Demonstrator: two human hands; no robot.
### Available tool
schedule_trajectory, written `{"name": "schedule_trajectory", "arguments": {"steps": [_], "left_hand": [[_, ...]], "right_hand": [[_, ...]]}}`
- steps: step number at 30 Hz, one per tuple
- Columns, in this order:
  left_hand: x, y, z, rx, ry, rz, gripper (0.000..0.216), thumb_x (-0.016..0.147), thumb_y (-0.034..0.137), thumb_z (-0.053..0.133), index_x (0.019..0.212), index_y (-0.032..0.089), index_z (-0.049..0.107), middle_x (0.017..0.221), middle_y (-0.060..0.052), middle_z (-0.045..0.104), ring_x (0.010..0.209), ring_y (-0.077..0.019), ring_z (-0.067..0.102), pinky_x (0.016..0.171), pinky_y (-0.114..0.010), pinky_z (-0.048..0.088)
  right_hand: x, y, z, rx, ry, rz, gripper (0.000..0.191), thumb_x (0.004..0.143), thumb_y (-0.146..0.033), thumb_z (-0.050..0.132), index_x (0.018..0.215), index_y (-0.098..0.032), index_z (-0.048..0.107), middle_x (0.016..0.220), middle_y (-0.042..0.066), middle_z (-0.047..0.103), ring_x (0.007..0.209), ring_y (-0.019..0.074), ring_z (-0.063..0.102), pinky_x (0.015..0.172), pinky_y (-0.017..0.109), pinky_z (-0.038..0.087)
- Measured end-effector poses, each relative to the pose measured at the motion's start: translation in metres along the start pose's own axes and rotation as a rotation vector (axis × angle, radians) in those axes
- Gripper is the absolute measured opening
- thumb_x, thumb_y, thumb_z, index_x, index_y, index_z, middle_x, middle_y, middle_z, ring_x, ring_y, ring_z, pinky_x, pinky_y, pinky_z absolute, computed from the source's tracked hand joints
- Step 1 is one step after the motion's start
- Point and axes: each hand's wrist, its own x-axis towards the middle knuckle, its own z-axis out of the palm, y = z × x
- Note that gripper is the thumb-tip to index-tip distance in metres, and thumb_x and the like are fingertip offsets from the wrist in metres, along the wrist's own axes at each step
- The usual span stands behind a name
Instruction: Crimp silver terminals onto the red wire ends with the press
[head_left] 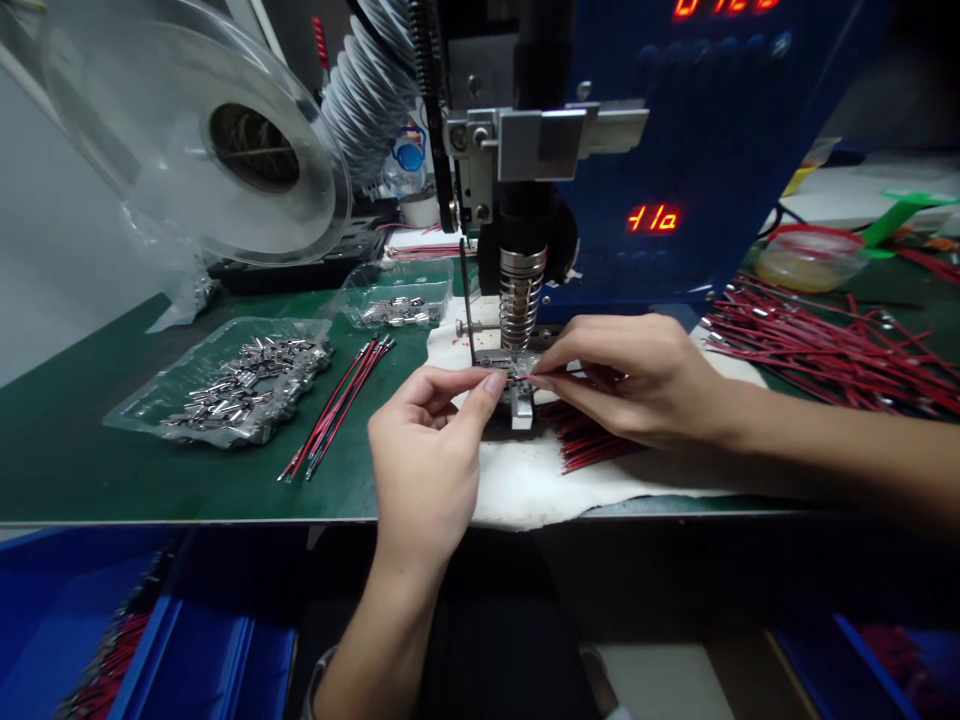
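Observation:
My left hand (pixel 431 450) is closed in a pinch at the left side of the small metal fixture (pixel 521 408) under the machine's spring-loaded head (pixel 521 290). What sits between that thumb and forefinger is too small to make out. From the right, my right hand (pixel 637 380) pinches a thin red wire (pixel 523 378) at the fixture, its fingertips close to the left ones. Beneath the right hand, a bunch of red and black wires (pixel 585 450) lies on a white cloth (pixel 517 490).
Left of my hands, a clear tray (pixel 135 420) holds small metal terminals, beside a few finished-looking wires (pixel 337 405). Another tray (pixel 352 290) stands behind. A large clear reel (pixel 135 130) rises at back left. The blue machine (pixel 660 140) fills the back; loose wires (pixel 832 340) pile at right.

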Motion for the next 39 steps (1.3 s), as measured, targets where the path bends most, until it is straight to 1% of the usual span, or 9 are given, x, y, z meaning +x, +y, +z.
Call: {"name": "schedule_trajectory", "arguments": {"steps": [2,5,8,14,18,21,25,31,39], "left_hand": [[0.000,0.001,0.000,-0.011,-0.002,0.000,0.016,0.076,0.030,0.077,0.079,0.016,0.070,0.066,0.001,0.064,0.044,-0.0046,0.043,0.041,-0.018,0.033],[0.000,0.002,0.001,0.003,-0.002,-0.010,0.018,0.076,0.031,0.077,0.077,0.015,0.069,0.060,0.002,0.060,0.044,-0.0053,0.043,0.040,-0.017,0.034],[-0.001,0.002,0.000,0.045,0.006,-0.026,0.020,0.076,0.033,0.076,0.077,0.015,0.069,0.058,0.001,0.059,0.044,-0.0059,0.045,0.040,-0.016,0.035],[0.000,0.003,-0.001,0.079,0.000,-0.040,0.020,0.075,0.033,0.076,0.078,0.014,0.070,0.066,-0.001,0.064,0.046,-0.0054,0.045,0.042,-0.016,0.035],[0.000,0.004,0.000,0.109,-0.006,-0.034,0.019,0.076,0.033,0.076,0.078,0.014,0.070,0.064,0.000,0.063,0.046,-0.0054,0.044,0.042,-0.017,0.033],[0.000,0.004,0.000,0.127,0.002,-0.039,0.020,0.076,0.034,0.075,0.077,0.015,0.070,0.063,0.000,0.062,0.045,-0.0054,0.043,0.042,-0.017,0.031],[-0.001,0.004,0.000,0.155,0.002,-0.054,0.021,0.076,0.036,0.075,0.077,0.015,0.071,0.059,0.000,0.059,0.044,-0.0063,0.042,0.041,-0.018,0.030],[-0.001,0.004,0.000,0.190,0.015,-0.069,0.022,0.077,0.038,0.074,0.079,0.016,0.073,0.070,-0.003,0.066,0.046,-0.0064,0.045,0.043,-0.019,0.033],[-0.003,0.004,-0.002,0.222,0.016,-0.056,0.022,0.077,0.038,0.073,0.079,0.017,0.074,0.070,-0.003,0.067,0.047,-0.0067,0.045,0.044,-0.019,0.034]], "right_hand": [[0.000,0.001,0.001,-0.003,0.013,-0.031,0.009,0.091,-0.020,0.057,0.090,-0.017,0.066,0.080,0.004,0.067,0.070,0.0129,0.061,0.063,0.024,0.046],[0.000,0.004,0.001,-0.026,0.029,-0.042,0.010,0.092,-0.021,0.057,0.091,-0.017,0.066,0.081,0.004,0.067,0.069,0.0126,0.061,0.062,0.024,0.046],[0.000,0.007,0.001,-0.053,-0.006,-0.037,0.013,0.093,-0.022,0.055,0.092,-0.016,0.066,0.083,0.005,0.068,0.070,0.0124,0.061,0.062,0.023,0.046],[0.001,0.010,0.001,-0.036,-0.055,-0.101,0.013,0.093,-0.018,0.055,0.093,-0.012,0.066,0.077,0.004,0.066,0.061,0.0089,0.057,0.057,0.020,0.042],[0.001,0.010,0.003,-0.019,-0.042,-0.083,0.013,0.092,-0.019,0.057,0.095,-0.011,0.067,0.076,0.004,0.068,0.060,0.0094,0.057,0.057,0.021,0.043],[0.000,0.011,0.002,-0.012,-0.024,-0.067,0.012,0.090,-0.020,0.060,0.094,-0.012,0.067,0.078,0.004,0.070,0.062,0.0106,0.060,0.058,0.022,0.044],[0.001,0.011,0.001,0.021,-0.020,-0.078,0.013,0.091,-0.016,0.057,0.093,-0.012,0.069,0.081,0.006,0.070,0.066,0.0115,0.062,0.061,0.023,0.046],[0.002,0.011,-0.001,0.069,-0.058,-0.059,0.016,0.092,-0.015,0.055,0.096,-0.011,0.070,0.082,0.007,0.068,0.068,0.0104,0.060,0.062,0.022,0.045],[0.003,0.011,-0.004,0.027,-0.087,-0.068,0.017,0.094,-0.016,0.053,0.097,-0.010,0.069,0.082,0.006,0.066,0.068,0.0094,0.058,0.062,0.021,0.044]]}}
